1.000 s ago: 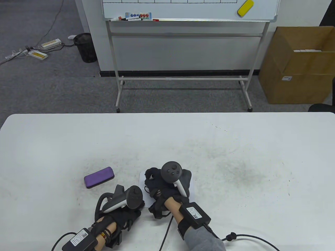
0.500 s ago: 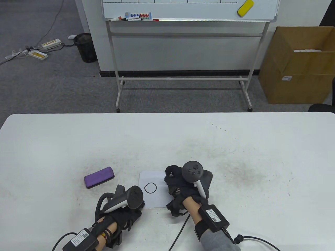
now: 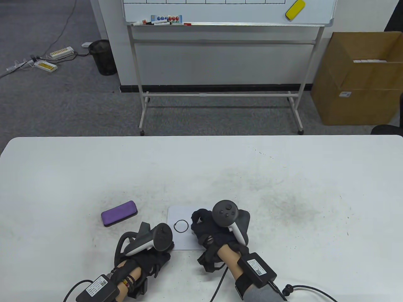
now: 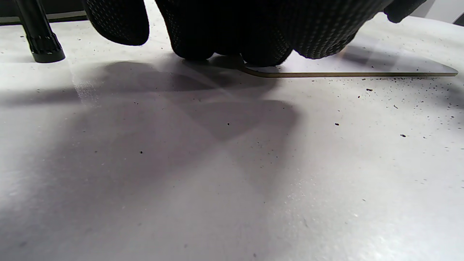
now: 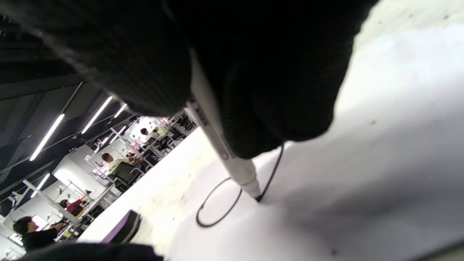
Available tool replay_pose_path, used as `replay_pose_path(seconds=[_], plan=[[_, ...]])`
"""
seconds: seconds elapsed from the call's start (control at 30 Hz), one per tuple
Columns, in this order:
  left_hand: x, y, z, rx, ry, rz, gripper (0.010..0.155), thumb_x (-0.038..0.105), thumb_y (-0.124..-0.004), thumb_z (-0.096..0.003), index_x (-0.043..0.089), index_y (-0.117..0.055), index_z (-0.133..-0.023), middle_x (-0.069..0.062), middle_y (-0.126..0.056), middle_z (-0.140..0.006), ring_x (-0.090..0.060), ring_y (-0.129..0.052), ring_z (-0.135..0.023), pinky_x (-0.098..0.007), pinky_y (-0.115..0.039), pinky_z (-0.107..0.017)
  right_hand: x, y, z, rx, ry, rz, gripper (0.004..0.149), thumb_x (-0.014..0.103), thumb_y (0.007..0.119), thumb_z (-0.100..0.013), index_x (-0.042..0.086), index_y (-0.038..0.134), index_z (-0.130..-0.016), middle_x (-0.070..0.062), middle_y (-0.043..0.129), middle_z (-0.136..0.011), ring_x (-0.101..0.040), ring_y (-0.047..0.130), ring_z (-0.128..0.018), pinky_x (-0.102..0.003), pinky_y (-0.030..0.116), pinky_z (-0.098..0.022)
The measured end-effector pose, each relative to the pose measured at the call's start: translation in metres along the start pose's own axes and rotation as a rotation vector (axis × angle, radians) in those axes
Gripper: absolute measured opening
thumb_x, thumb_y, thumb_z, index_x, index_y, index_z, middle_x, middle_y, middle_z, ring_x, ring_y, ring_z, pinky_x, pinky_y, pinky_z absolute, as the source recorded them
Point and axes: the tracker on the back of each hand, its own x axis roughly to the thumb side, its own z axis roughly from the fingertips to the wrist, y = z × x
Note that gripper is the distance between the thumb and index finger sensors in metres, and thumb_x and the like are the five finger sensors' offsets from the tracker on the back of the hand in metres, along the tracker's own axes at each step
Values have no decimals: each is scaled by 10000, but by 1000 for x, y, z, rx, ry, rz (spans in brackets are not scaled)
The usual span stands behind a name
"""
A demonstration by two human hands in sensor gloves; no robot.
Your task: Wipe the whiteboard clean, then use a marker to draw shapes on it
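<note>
Whiteboard first: a small white rectangular whiteboard [image 3: 178,234] lies flat on the speckled white table [image 3: 283,176], near its front edge, with a thin black circle [image 3: 182,226] drawn on it. The right hand [image 3: 217,229] is curled around a white marker with a black tip [image 5: 232,159], and the tip touches the board just beside the circle's line. The left hand [image 3: 151,248] rests at the board's near left corner, gloved fingertips [image 4: 224,40] pressing down on its edge (fingers look fairly straight, gripping nothing). A purple oblong eraser [image 3: 119,213] lies on the table left of the board, apart from both hands.
</note>
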Motion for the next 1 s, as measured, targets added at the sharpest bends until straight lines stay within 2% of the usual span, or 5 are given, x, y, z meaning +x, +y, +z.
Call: replay_pose_path(seconds=[0.17, 0.57, 1.0], plan=[[0, 0, 0, 2, 1, -5, 583, 427, -713, -419, 301, -688, -987, 22, -566, -1162, -248, -635, -1084, -574, -605, -756, -1, -4, -3, -8, 28, 9, 462, 338, 955, -338, 225, 901, -783, -107, 963, -778, -274, 1142, -532, -308, 995, -357], [0, 0, 0, 1, 1, -8, 584, 432, -715, -418, 299, -690, -986, 18, -567, -1162, -251, -637, -1084, -574, -605, -755, -32, -33, 5, -62, 103, -18, 461, 334, 954, -337, 223, 903, -781, -109, 964, -777, -275, 1143, -531, -309, 995, -356], [2, 0, 0, 3, 3, -16, 593, 441, -722, -414, 298, -691, -989, 18, -572, -1161, -254, -641, -1083, -574, -606, -755, -33, -33, 4, -70, 96, -23, 454, 319, 958, -335, 237, 912, -779, -114, 959, -789, -285, 1139, -544, -313, 994, -366]])
